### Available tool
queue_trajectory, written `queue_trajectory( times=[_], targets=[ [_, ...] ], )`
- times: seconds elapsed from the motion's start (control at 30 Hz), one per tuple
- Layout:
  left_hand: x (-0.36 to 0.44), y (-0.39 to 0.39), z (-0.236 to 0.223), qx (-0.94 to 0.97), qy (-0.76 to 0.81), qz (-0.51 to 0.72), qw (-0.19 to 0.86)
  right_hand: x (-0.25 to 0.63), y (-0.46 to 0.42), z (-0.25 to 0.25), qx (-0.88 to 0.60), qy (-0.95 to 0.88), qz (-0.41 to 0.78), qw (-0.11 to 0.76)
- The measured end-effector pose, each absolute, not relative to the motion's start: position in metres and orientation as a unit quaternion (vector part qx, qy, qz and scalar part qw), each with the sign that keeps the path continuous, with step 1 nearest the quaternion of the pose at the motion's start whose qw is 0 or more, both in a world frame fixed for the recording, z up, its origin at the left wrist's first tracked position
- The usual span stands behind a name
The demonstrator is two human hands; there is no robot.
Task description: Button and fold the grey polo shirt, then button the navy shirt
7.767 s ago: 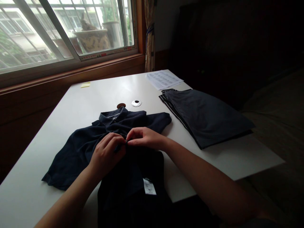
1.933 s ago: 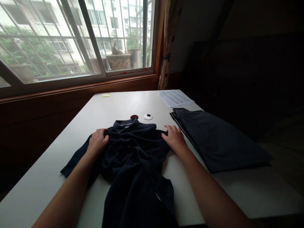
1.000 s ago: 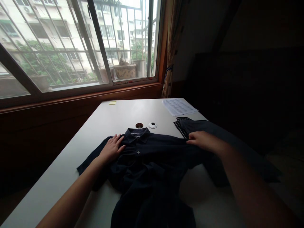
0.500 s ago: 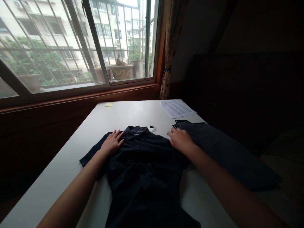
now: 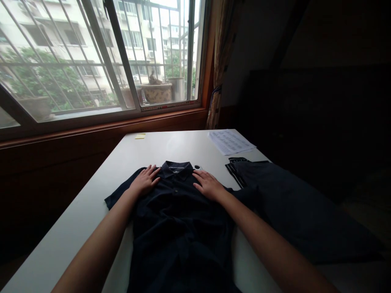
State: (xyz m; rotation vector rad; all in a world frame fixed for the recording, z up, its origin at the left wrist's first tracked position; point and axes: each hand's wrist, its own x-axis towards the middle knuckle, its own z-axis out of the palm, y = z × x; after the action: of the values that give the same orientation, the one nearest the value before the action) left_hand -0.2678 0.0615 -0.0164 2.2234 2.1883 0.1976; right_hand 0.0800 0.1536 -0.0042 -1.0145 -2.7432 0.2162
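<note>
A dark navy short-sleeved shirt lies front up on the white table, its collar toward the window and its lower part running out of view below. My left hand rests flat on the shirt's left shoulder, fingers spread. On the other side of the collar, my right hand lies on the right shoulder with its fingers stretched out. The right sleeve is partly hidden behind my forearm. Just beyond my right fingertips sits a small white and black round item, partly covered.
Dark folded trousers or similar clothing lie along the table's right side, with a black striped piece at their far end. Printed sheets and a yellow sticky note are near the far edge. A barred window stands behind.
My right hand has moved left, from the shirt's outer right shoulder to beside the collar. The shirt's lower folds look flatter. My left hand has stayed nearly in place.
</note>
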Motion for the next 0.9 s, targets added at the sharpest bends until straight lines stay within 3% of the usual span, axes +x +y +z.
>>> queue_trajectory(
  times=[0.3, 0.9],
  targets=[
    [-0.274, 0.082, -0.018, 0.702, 0.708, 0.078, 0.000, 0.074, 0.193, -0.008, -0.310, -0.939, 0.076, 0.126],
    [-0.282, 0.036, -0.012, 0.538, 0.812, 0.210, -0.084, 0.079, 0.197, -0.004, -0.430, -0.874, 0.064, 0.216]
  ],
)
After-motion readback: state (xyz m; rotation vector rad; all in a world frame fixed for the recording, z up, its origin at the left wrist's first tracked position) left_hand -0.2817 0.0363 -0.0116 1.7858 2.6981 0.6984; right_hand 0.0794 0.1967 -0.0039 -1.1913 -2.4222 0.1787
